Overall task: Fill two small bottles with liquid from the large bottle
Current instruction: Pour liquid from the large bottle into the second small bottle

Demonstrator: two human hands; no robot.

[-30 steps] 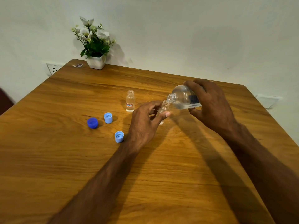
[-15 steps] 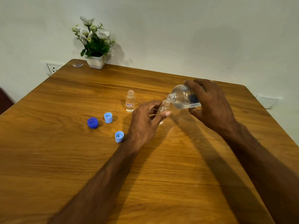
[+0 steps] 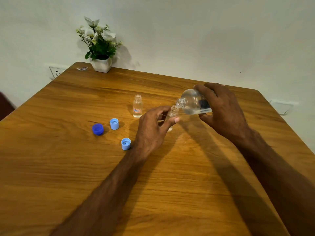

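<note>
My right hand (image 3: 223, 111) grips the large clear bottle (image 3: 191, 102), tipped on its side with its open neck pointing left and down. That neck rests right over the mouth of a small clear bottle (image 3: 173, 111), which my left hand (image 3: 153, 128) holds between thumb and fingers, its base on or just above the table; the fingers hide much of it. A second small bottle (image 3: 137, 106) with a red label stands upright and uncapped to the left, holding clear liquid.
Three loose caps lie left of my left hand: a dark blue cap (image 3: 98, 129) and two light blue caps (image 3: 114, 124) (image 3: 126, 143). A white pot of flowers (image 3: 100, 48) stands at the wooden table's (image 3: 170, 184) far left corner, against the wall.
</note>
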